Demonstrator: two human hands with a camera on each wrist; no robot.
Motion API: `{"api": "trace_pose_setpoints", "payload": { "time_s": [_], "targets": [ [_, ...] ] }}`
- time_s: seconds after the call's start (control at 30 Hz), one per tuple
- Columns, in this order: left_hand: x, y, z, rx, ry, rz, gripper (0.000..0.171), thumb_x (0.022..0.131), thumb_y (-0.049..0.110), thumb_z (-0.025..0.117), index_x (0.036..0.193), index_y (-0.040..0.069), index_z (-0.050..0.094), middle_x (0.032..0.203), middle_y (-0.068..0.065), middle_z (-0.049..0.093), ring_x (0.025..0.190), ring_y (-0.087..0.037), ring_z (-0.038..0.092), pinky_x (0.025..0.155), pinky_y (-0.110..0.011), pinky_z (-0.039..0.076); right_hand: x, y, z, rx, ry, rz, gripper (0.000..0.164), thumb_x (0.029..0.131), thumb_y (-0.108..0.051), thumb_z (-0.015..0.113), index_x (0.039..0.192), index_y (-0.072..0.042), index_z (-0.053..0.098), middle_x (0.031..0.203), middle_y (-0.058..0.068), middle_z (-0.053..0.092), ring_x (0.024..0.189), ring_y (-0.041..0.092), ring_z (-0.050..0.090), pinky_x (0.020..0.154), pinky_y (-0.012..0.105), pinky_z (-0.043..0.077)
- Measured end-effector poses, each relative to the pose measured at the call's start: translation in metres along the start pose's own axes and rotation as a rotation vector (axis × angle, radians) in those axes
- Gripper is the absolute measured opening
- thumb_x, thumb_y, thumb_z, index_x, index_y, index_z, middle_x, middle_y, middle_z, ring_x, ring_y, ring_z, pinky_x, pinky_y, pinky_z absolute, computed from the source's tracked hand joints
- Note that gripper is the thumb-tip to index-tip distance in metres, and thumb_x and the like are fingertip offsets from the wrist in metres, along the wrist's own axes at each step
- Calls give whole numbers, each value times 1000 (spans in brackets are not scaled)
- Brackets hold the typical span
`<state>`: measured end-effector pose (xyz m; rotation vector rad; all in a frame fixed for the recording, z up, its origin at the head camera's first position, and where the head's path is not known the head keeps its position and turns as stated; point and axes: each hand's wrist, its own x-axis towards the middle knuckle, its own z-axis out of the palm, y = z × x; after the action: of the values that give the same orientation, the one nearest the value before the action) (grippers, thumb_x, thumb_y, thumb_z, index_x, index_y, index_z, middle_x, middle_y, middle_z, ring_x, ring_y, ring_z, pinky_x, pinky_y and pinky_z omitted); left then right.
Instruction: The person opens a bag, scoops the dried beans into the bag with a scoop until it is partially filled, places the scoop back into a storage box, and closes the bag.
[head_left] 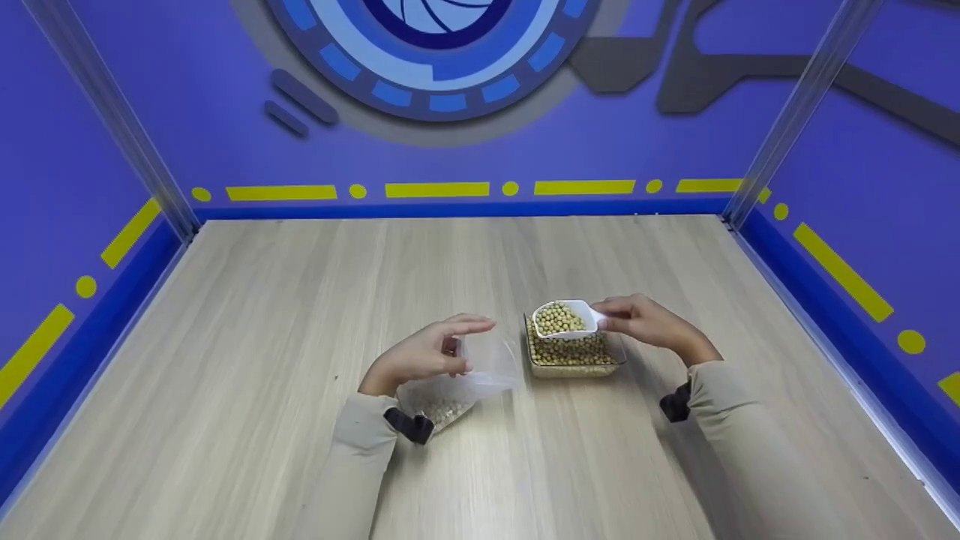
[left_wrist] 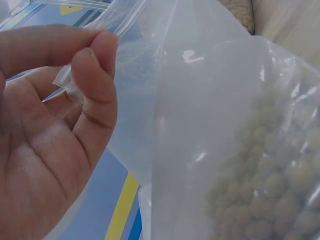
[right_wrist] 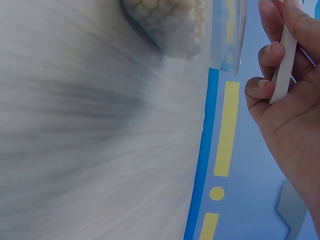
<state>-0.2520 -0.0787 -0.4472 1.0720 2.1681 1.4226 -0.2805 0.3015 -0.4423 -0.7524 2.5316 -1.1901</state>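
Note:
My left hand [head_left: 424, 351] pinches the rim of a clear zip bag [head_left: 495, 369] between thumb and finger. Pale round beans [left_wrist: 270, 195] lie in the lower part of the bag, which rests tilted on the table. In my right hand [head_left: 654, 324] is the handle of a white scoop [head_left: 587, 315], thumb and fingers curled round it. Greenish-yellow beans [head_left: 556, 319] fill much of the scoop. Directly below the scoop stands a clear rectangular container [head_left: 574, 371] holding more of these beans. In the right wrist view only the scoop's handle [right_wrist: 286, 70] shows.
The wood-grain table [head_left: 315, 300] carries the bag and container near its middle, side by side. Blue panels [head_left: 450, 165] with yellow dashes wall it in at the back and both sides. A black wrist strap [head_left: 409, 426] sits at the left cuff.

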Motion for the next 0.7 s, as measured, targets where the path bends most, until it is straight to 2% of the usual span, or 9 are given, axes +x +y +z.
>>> {"api": "trace_pose_setpoints", "payload": {
  "time_s": [0.17,0.33,0.5,0.7],
  "targets": [
    [0,0,0,-14,-3,0,64,82,-6,59,143,2,43,149,-16,38,67,-8,43,62,-18,42,4,-4,2,4,-20,-9,33,95,-15,57,124,0,64,123,20,63,105,13,60,86,17,48],
    [-1,0,0,-14,-1,-4,64,82,-7,59,143,1,43,149,-15,39,68,-8,44,63,-18,43,7,-8,5,14,-31,-21,33,95,-14,58,124,1,63,125,22,62,105,8,60,86,17,48],
    [-1,1,0,-20,5,-25,65,82,-6,60,144,4,44,150,-14,38,67,-8,43,62,-18,43,9,-14,9,20,-36,-23,33,95,-12,58,123,3,63,122,23,62,97,3,59,82,17,48],
    [-1,2,0,-17,9,-33,65,82,-4,62,144,6,44,150,-14,38,66,-7,42,60,-18,43,14,-20,13,17,-49,-52,32,94,-11,59,122,5,64,118,24,63,93,7,59,80,18,47]
  ]
}}
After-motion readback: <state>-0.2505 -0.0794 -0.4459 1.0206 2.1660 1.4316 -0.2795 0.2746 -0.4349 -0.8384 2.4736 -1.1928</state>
